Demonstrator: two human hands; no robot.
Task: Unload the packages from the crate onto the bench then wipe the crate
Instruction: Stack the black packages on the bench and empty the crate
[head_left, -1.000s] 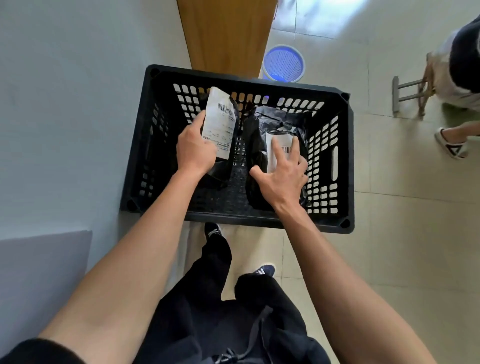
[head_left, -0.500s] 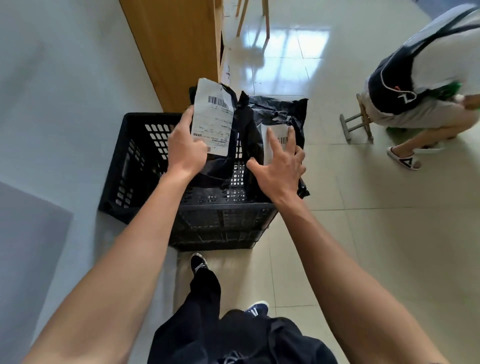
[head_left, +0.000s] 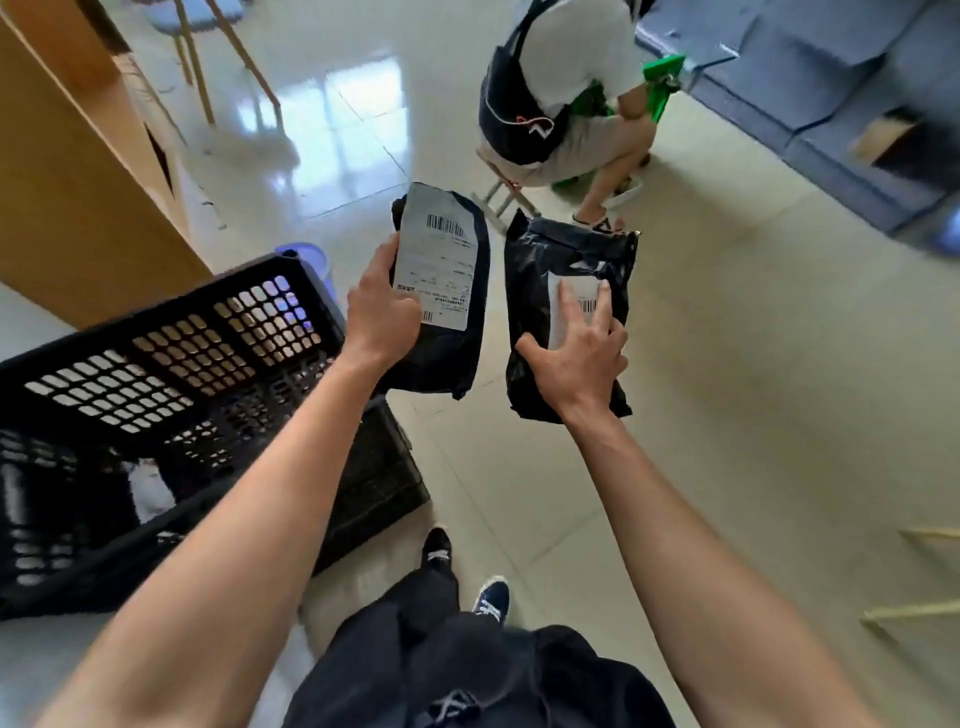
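Observation:
My left hand (head_left: 382, 312) grips a black package with a large white label (head_left: 441, 280), held upright in the air. My right hand (head_left: 576, 364) holds a second black package with a smaller white label (head_left: 561, 260), fingers spread over its front. Both packages hang over the tiled floor, right of the black perforated crate (head_left: 171, 364). The crate sits at the left on the floor; something pale shows inside it at the lower left, blurred.
A wooden cabinet (head_left: 67, 171) stands behind the crate at the left. A person (head_left: 561, 88) crouches on a small stool ahead. A blue sofa (head_left: 831, 93) fills the upper right. A blue basket (head_left: 306, 254) peeks out behind the crate. My legs and shoes (head_left: 441, 551) are below.
Both hands lifted the two packages out of the crate and carried them right, over the floor. The view turned right, so the crate now lies at the left.

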